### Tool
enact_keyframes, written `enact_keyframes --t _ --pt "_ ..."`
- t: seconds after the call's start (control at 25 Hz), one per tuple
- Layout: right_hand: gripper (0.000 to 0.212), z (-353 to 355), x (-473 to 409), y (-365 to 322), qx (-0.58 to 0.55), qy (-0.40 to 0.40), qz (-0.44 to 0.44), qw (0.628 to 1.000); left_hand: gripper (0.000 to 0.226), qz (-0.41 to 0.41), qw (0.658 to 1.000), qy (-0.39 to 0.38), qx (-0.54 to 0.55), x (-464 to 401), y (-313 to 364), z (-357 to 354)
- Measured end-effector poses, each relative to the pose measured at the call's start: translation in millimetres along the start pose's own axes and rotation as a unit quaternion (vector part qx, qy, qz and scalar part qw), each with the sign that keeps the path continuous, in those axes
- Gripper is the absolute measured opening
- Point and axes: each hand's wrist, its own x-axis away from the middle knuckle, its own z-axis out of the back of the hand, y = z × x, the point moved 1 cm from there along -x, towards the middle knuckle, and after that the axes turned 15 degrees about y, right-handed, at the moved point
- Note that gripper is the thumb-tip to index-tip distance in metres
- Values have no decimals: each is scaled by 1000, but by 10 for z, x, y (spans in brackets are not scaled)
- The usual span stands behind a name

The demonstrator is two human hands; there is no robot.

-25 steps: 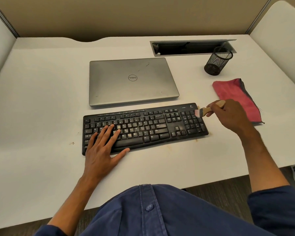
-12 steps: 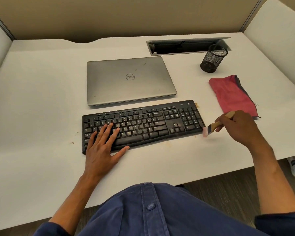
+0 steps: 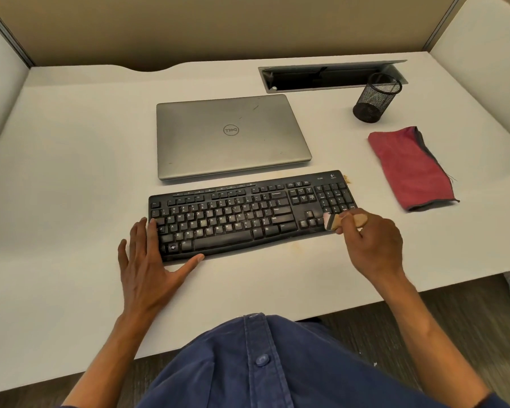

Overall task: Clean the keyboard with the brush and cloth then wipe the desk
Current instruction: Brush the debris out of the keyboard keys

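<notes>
Brushing is under way in the head view: the right hand (image 3: pixel 371 242) has its grip closed round the wooden handle of the brush (image 3: pixel 343 220), bristles on the keyboard (image 3: pixel 248 214) at its right end near the arrow keys. The left hand (image 3: pixel 150 260) lies flat with straight fingers, steadying the keyboard's left end. Pale dust shows on many keys and crumbs lie on the bench (image 3: pixel 71 172) beside it. The red cloth (image 3: pixel 409 167) lies untouched to the right, so cloth wiping and the bench wipe look still to come.
</notes>
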Motion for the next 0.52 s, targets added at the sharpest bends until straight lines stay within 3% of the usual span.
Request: enact_keyframes --t 0.12,0.32,0.52 --pt "47 34 -31 -30 -28 -21 -35 999 118 9 1000 -13 0 -16 -27 3" --pt "37 36 60 -110 -7 32 -84 996 119 13 1000 -23 5 -11 -20 1" --pt "33 -70 324 -187 -93 20 -134 986 120 20 999 -25 12 -11 -3 6"
